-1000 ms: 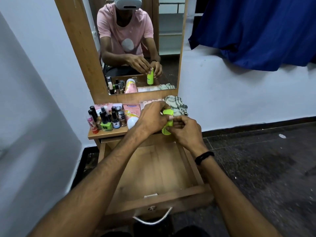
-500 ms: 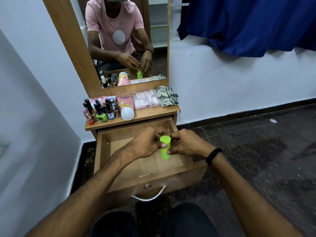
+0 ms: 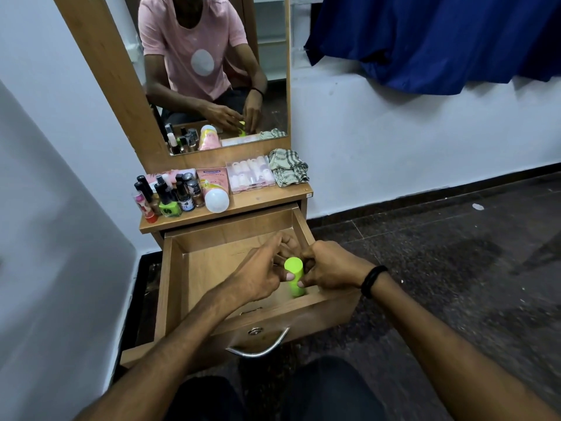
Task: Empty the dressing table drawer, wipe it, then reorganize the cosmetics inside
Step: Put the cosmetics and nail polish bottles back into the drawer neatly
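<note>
While in drawer (image 3: 197, 268), fingers (image 3: 307, 258) round tube (image 3: 294, 264)

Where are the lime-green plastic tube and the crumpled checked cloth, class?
lime-green plastic tube (image 3: 294, 265): head view, on its flat top cap.
crumpled checked cloth (image 3: 288, 168): head view, on its middle folds.

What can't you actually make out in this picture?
Head view.
Base of the green tube: hidden behind the drawer front, left hand and right hand.
Labels on the nail polish bottles: too small to read.
The blue cloth: cut off by top and right edges.
</note>
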